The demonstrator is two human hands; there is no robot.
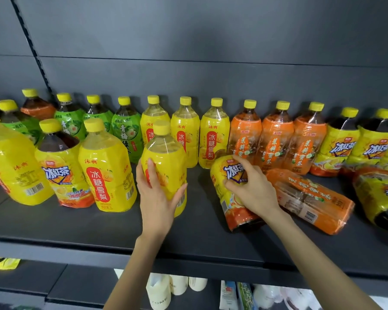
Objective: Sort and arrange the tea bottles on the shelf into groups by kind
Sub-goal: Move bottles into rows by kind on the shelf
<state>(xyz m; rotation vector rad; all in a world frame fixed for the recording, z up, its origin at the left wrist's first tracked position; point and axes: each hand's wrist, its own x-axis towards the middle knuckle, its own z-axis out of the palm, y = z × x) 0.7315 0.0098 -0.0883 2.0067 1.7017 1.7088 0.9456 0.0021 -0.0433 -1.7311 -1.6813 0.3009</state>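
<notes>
A dark grey back panel (188,36) fills the upper half of the view, crossed by a thin horizontal seam. A black slotted upright rail (33,50) runs down it at a slant on the left. Below the shelf (76,224), a lower level shows. At its far left lies a flat yellow packet (2,262) with dark markings. Near the middle stand three white plastic bottles (158,291), the nearest with faint grey lettering. Just right of them stand a narrow white pack (227,295) with red and blue print and a green and white pack (246,296). Further right are pale, blurred wrapped items (278,295), too unclear to identify.
</notes>
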